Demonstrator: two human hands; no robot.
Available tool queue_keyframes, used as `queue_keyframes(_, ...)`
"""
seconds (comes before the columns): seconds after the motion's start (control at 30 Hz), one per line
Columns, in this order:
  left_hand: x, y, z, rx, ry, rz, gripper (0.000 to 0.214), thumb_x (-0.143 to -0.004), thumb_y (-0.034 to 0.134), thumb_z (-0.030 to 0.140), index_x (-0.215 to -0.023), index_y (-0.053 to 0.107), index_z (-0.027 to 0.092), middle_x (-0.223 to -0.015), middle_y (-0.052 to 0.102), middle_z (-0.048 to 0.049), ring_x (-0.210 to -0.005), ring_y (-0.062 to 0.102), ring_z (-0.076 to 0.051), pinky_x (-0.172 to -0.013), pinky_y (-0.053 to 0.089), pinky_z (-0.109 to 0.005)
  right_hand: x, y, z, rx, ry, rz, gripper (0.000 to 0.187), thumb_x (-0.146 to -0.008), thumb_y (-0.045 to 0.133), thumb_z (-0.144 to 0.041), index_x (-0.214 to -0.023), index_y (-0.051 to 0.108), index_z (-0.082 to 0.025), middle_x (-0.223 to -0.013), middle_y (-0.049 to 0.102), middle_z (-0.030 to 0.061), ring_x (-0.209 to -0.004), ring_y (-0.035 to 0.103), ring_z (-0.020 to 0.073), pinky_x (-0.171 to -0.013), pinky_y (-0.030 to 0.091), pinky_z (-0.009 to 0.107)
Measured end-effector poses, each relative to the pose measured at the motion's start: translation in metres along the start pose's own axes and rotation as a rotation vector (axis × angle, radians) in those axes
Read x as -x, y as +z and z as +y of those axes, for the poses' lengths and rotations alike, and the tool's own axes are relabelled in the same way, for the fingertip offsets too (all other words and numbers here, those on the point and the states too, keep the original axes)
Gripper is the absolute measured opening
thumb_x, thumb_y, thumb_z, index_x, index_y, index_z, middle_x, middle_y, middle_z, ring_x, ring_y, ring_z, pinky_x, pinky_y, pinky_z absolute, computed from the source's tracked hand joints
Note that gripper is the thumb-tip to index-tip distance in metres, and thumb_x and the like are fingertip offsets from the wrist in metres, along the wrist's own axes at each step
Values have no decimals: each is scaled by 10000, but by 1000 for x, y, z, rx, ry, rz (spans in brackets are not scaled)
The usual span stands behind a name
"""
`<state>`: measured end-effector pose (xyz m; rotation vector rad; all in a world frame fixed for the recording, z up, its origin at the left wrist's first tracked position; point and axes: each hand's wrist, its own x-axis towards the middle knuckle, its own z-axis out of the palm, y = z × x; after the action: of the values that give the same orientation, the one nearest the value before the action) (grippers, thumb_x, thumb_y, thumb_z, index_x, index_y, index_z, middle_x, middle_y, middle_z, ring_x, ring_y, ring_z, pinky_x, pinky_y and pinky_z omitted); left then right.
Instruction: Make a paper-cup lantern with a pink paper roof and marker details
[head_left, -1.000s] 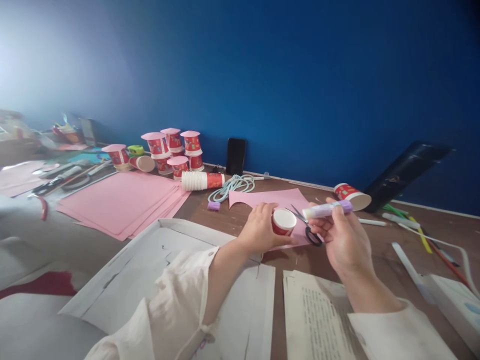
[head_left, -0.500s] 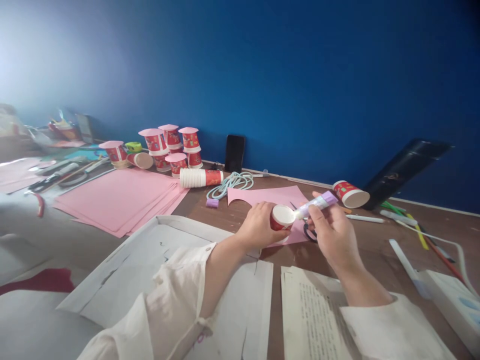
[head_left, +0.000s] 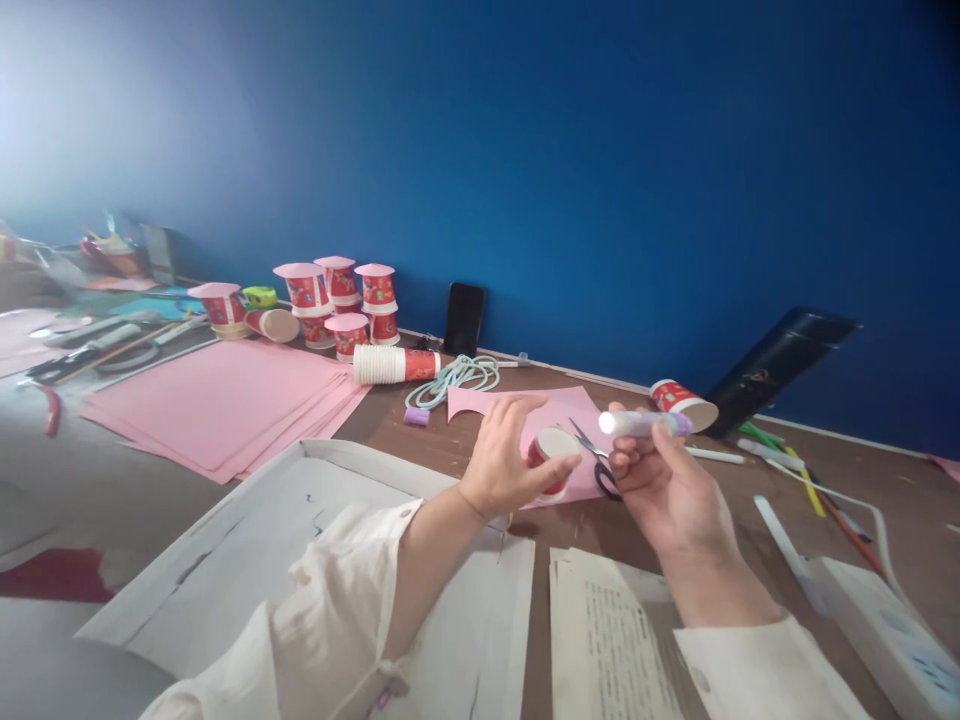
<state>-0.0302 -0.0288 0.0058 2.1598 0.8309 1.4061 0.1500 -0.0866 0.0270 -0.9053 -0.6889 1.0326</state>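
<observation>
The red paper cup (head_left: 553, 446) stands base up at the near part of the cut pink sheet (head_left: 559, 402), apparently turned over so that its wider rim gives firm footing and its pale bottom faces upward; the left hand (head_left: 504, 458) arches round it from the left, fingers spread well apart and gripping nothing firmly, perhaps to leave the bottom uncovered; the right hand (head_left: 679, 495) pinches a glue stick (head_left: 641, 424) between thumb and fingers, roughly level, its whitish end pointing left, a hold that seems to keep that end clear of the fingertips; the purple cap (head_left: 417, 416) lies on the table, left of the pink sheet.

The cup sits within the curve of the left hand; the fingers rise on its left and far side, while the thumb crosses its near side; I cannot tell whether the thumb touches it; the glue stick lies across the right fingers with the thumb closed over it, right of the cup and apart from it; the scissors (head_left: 598, 456) lie between the cup and the right hand, blades toward the far side; farther left, several cups with pink discs (head_left: 307, 290) stand stacked, beyond the pink paper stack (head_left: 217, 400).
</observation>
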Motion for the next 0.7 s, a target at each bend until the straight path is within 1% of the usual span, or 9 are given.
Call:
queue_keyframes(0.07, 0, -2, 3, 18, 83, 104, 609, -740, 686, 548, -1207, 493, 207, -1194, 594, -118, -1161, 523, -273, -1003, 408, -451, 8, 8, -4, 10, -48, -23, 284, -791, 694, -411, -1027, 663, -257, -967, 668, 25, -682, 566, 97, -547, 507, 212)
queue_keyframes(0.1, 1, -3, 5, 38, 112, 133, 620, -726, 697, 558, -1195, 497, 206, -1173, 601, -117, -1136, 535, -270, -987, 419, -443, 12, 12, -5, 5, -59, -39, 276, -780, 707, -398, -1021, 662, -271, -941, 664, 14, -672, 566, 96, -549, 509, 213)
queue_keyframes(0.17, 2, -4, 10, 101, 141, 150, 665, -686, 722, 590, -1181, 501, 205, -1138, 614, -112, -1080, 558, -261, -951, 441, -427, 19, 19, -5, -2, -57, -96, 266, -760, 731, -382, -999, 658, -292, -833, 643, -16, -624, 556, 87, -548, 508, 215)
queue_keyframes(0.23, 3, -6, 15, 169, 129, 139, 681, -662, 730, 613, -1160, 511, 205, -1089, 629, -105, -1022, 575, -247, -914, 460, -411, 25, 24, -3, 9, -32, -167, 267, -756, 737, -381, -998, 649, -310, -757, 621, -36, -596, 560, 89, -563, 517, 232)
queue_keyframes(0.33, 5, -8, 20, 252, 71, 122, 669, -657, 755, 578, -1154, 516, 201, -998, 649, -83, -955, 591, -224, -880, 475, -389, 31, 26, 2, 49, -4, -227, 323, -770, 725, -378, -1073, 623, -327, -843, 669, -18, -660, 623, 125, -625, 553, 293)
queue_keyframes(0.43, 6, -9, 23, 343, 16, 95, 601, -670, 785, 490, -1132, 543, 192, -956, 658, -70, -904, 609, -199, -844, 493, -357, 32, 25, 7, 101, -11, -243, 354, -787, 715, -358, -1124, 612, -318, -978, 696, 13, -760, 666, 152, -708, 573, 330)
queue_keyframes(0.53, 6, -9, 25, 426, -4, 50, 458, -704, 768, 451, -1032, 589, 186, -976, 672, -76, -891, 627, -192, -811, 509, -337, 33, 23, 11, 158, -13, -255, 341, -795, 707, -366, -1121, 619, -316, -990, 700, 14, -813, 677, 169, -739, 574, 342)
queue_keyframes(0.6, 5, -9, 25, 452, -18, 36, 371, -744, 738, 430, -986, 602, 184, -978, 682, -77, -891, 636, -190, -815, 511, -337, 32, 21, 10, 187, 0, -260, 372, -794, 706, -379, -1149, 608, -325, -970, 701, 12, -794, 674, 171, -723, 574, 348)
queue_keyframes(0.7, 5, -8, 25, 453, -52, 54, 319, -770, 718, 409, -962, 607, 179, -958, 690, -71, -867, 640, -180, -808, 508, -331, 31, 17, 6, 189, -9, -241, 454, -785, 712, -383, -1219, 588, -332, -996, 689, 14, -749, 643, 139, -701, 561, 308)
